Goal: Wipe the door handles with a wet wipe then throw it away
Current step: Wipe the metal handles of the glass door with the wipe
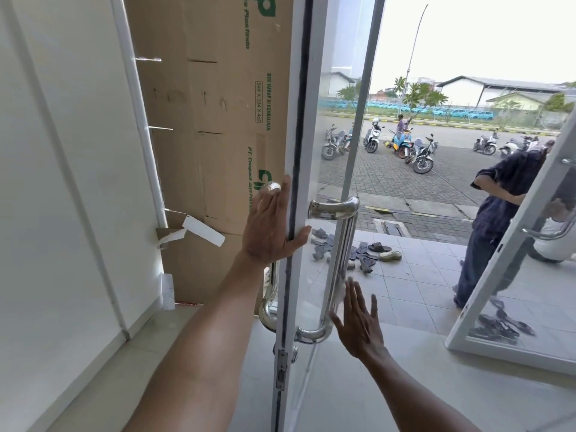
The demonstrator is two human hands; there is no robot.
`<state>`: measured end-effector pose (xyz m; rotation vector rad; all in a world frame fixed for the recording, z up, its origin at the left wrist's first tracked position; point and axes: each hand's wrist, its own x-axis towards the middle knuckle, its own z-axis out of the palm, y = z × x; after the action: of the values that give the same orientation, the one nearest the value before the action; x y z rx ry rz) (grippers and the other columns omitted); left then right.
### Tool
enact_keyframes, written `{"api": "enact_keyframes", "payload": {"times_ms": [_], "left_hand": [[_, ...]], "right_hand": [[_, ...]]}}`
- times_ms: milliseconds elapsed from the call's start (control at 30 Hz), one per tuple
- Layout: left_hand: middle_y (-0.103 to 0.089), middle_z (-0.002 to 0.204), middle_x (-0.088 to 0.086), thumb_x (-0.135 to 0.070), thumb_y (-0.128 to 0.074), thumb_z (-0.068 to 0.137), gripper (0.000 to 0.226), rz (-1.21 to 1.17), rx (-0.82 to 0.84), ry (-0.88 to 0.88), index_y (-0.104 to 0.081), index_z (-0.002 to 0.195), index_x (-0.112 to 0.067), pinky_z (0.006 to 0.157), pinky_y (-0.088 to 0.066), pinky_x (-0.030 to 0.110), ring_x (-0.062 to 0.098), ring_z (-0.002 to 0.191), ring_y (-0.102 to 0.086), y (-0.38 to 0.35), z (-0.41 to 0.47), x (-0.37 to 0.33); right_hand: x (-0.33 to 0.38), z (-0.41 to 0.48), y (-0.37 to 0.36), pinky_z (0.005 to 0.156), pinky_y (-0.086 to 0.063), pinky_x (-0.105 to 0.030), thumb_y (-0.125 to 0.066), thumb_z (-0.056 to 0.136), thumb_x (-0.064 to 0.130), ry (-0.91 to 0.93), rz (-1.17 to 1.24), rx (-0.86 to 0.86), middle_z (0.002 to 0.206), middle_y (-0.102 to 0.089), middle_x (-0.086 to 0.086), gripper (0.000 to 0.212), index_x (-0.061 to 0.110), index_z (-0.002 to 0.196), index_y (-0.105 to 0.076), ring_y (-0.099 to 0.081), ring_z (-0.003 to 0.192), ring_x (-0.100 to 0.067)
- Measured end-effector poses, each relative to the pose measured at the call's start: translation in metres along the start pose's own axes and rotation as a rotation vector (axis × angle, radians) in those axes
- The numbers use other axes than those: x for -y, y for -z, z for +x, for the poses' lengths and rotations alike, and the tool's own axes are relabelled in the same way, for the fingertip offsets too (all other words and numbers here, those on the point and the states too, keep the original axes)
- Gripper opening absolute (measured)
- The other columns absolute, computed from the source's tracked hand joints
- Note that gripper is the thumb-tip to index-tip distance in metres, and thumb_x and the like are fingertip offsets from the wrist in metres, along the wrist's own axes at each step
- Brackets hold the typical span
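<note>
A white-framed glass door point(300, 120) stands edge-on in front of me. A chrome pull handle point(344, 244) runs down its right face, and a matching handle point(268, 307) shows on its left face. My left hand point(271, 226) clasps the door's edge, fingers on the left face over the top of that handle and thumb on the right. My right hand point(358, 325) is at the lower part of the right handle, fingers stretched out. It presses a small white wet wipe point(340, 294) against the bar, and the hand hides most of the wipe.
A big cardboard sheet point(218, 120) leans against the white wall behind the door. A second glass door point(511, 269) stands open at the right, with a person in dark clothes point(498, 213) beside it. Sandals point(364, 254) lie on the tiled step, and motorbikes point(405, 148) are parked beyond.
</note>
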<state>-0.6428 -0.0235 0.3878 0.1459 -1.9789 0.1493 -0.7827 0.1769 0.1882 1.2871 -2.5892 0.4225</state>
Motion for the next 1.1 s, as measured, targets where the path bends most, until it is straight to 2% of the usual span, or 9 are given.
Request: {"api": "enact_keyframes", "payload": {"times_ms": [100, 200, 367, 467, 600, 800, 900, 1000, 1100], "left_hand": [[-0.049, 0.129, 0.019, -0.056, -0.046, 0.088, 0.091, 0.003, -0.005, -0.001, -0.021, 0.145, 0.01, 0.107, -0.037, 0.052, 0.031, 0.12, -0.047, -0.002, -0.001, 0.003], [-0.05, 0.132, 0.021, -0.055, -0.046, 0.088, 0.091, 0.009, -0.008, 0.003, -0.021, 0.145, 0.011, 0.107, -0.037, 0.053, 0.03, 0.122, -0.046, -0.003, -0.001, 0.004], [-0.049, 0.133, 0.021, -0.056, -0.046, 0.088, 0.092, 0.021, 0.011, 0.004, -0.023, 0.145, 0.012, 0.108, -0.036, 0.052, 0.032, 0.124, -0.046, -0.004, -0.002, 0.006], [-0.05, 0.133, 0.022, -0.058, -0.044, 0.088, 0.091, 0.018, 0.01, 0.006, -0.022, 0.145, 0.011, 0.108, -0.036, 0.052, 0.032, 0.124, -0.047, -0.004, -0.002, 0.007], [-0.05, 0.132, 0.021, -0.057, -0.046, 0.088, 0.09, 0.018, 0.002, 0.009, -0.025, 0.144, 0.011, 0.108, -0.036, 0.052, 0.031, 0.123, -0.046, -0.004, -0.002, 0.006], [-0.052, 0.131, 0.02, -0.057, -0.048, 0.086, 0.091, 0.021, -0.003, 0.017, -0.026, 0.145, 0.009, 0.11, -0.035, 0.047, 0.031, 0.122, -0.047, -0.004, -0.002, 0.001], [-0.053, 0.131, 0.022, -0.056, -0.047, 0.087, 0.09, 0.009, -0.02, -0.008, -0.019, 0.146, 0.006, 0.11, -0.035, 0.048, 0.031, 0.121, -0.047, -0.002, -0.001, -0.003], [-0.056, 0.128, 0.021, -0.056, -0.046, 0.088, 0.089, -0.007, -0.026, -0.02, -0.018, 0.146, 0.005, 0.109, -0.035, 0.051, 0.031, 0.119, -0.049, -0.001, 0.0, -0.007], [-0.058, 0.124, 0.02, -0.057, -0.045, 0.087, 0.088, -0.001, -0.026, -0.011, -0.017, 0.146, 0.003, 0.107, -0.036, 0.05, 0.029, 0.116, -0.05, -0.001, 0.001, -0.008]], "right_hand": [[-0.008, -0.015, -0.011, 0.121, -0.007, -0.046, 0.003, 0.08, 0.071, 0.089, 0.034, 0.222, 0.153, 0.028, 0.007, 0.083, 0.023, 0.146, 0.022, 0.017, 0.144, -0.007], [-0.001, -0.026, -0.015, 0.122, 0.003, -0.037, -0.008, 0.09, 0.067, 0.136, 0.018, 0.235, 0.155, 0.029, 0.002, 0.083, 0.017, 0.149, 0.021, 0.017, 0.146, -0.008], [0.013, -0.013, -0.005, 0.116, -0.01, -0.05, -0.032, 0.085, 0.075, 0.23, -0.28, 0.19, 0.161, -0.011, -0.009, 0.096, 0.003, 0.148, -0.029, -0.014, 0.148, -0.019], [0.022, 0.019, 0.026, 0.117, -0.006, -0.05, -0.035, 0.066, 0.091, 0.213, -0.485, 0.12, 0.161, -0.002, -0.011, 0.125, 0.002, 0.151, -0.016, -0.005, 0.149, -0.021], [0.034, 0.064, 0.08, 0.117, -0.008, -0.052, -0.03, 0.07, 0.088, 0.143, -0.574, -0.084, 0.161, -0.001, -0.011, 0.122, 0.001, 0.151, -0.006, -0.002, 0.149, -0.023], [0.027, 0.046, 0.066, 0.115, -0.004, -0.054, -0.026, 0.073, 0.088, 0.174, -0.707, 0.176, 0.161, -0.012, -0.011, 0.116, 0.001, 0.15, -0.02, -0.004, 0.149, -0.023], [0.02, 0.011, 0.024, 0.115, 0.011, -0.05, -0.003, 0.064, 0.09, 0.243, -0.428, 0.363, 0.162, -0.007, -0.005, 0.122, 0.006, 0.151, -0.016, 0.0, 0.149, -0.017], [0.027, -0.017, 0.0, 0.121, -0.01, -0.045, -0.002, 0.06, 0.092, 0.198, -0.095, 0.44, 0.162, -0.005, -0.001, 0.122, 0.012, 0.153, -0.013, 0.005, 0.148, -0.012], [0.02, -0.009, 0.008, 0.119, 0.0, -0.048, -0.006, 0.066, 0.092, 0.359, -0.23, 0.493, 0.161, -0.014, -0.004, 0.117, 0.012, 0.152, -0.017, -0.003, 0.149, -0.015]]}}
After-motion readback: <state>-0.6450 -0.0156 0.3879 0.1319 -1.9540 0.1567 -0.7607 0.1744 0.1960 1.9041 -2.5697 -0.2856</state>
